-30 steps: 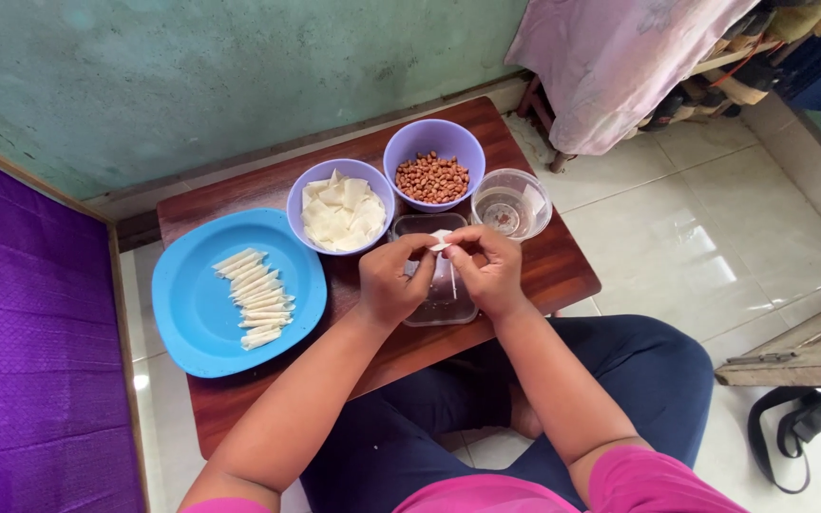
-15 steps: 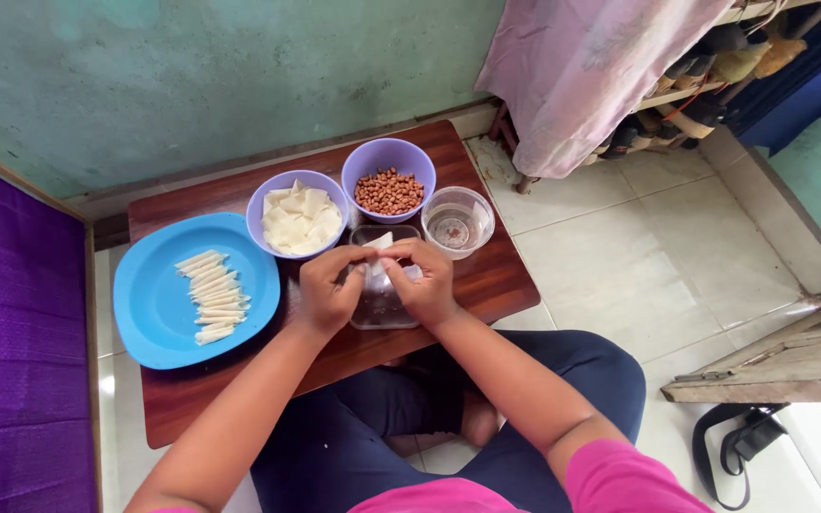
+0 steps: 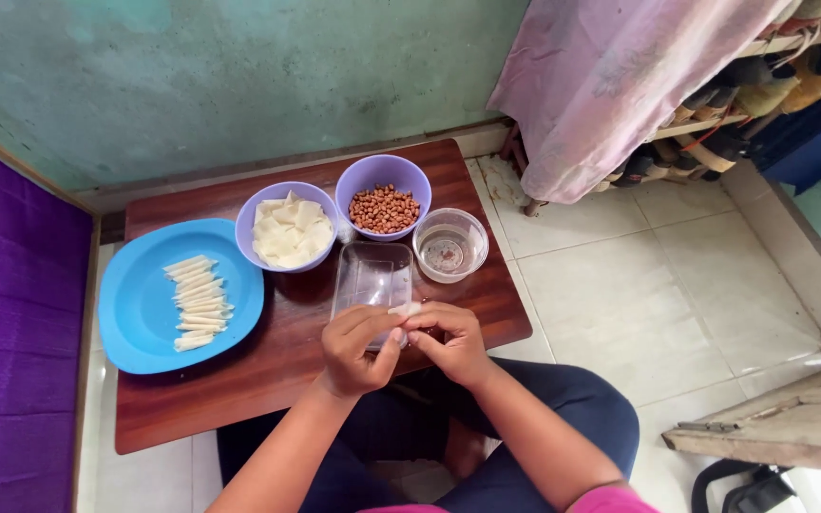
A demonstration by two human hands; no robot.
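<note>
small white wrapper roll [image 3: 404, 310], horizontal, pinched btwn both hands' fingers [image 3: 387, 328]

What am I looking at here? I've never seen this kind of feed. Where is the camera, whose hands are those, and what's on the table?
There is no machine here. The one view comes from a camera worn on a person's head, looking down at their own bare hands. The left hand and right hand meet over the near edge of a small wooden table, pinching a small pale wrapper piece between the fingers. On the table lie a blue plate with thin white rolls, a purple bowl of white wrapper sheets, a purple bowl of peanuts, a clear bowl of water and a clear rectangular tray.
</note>
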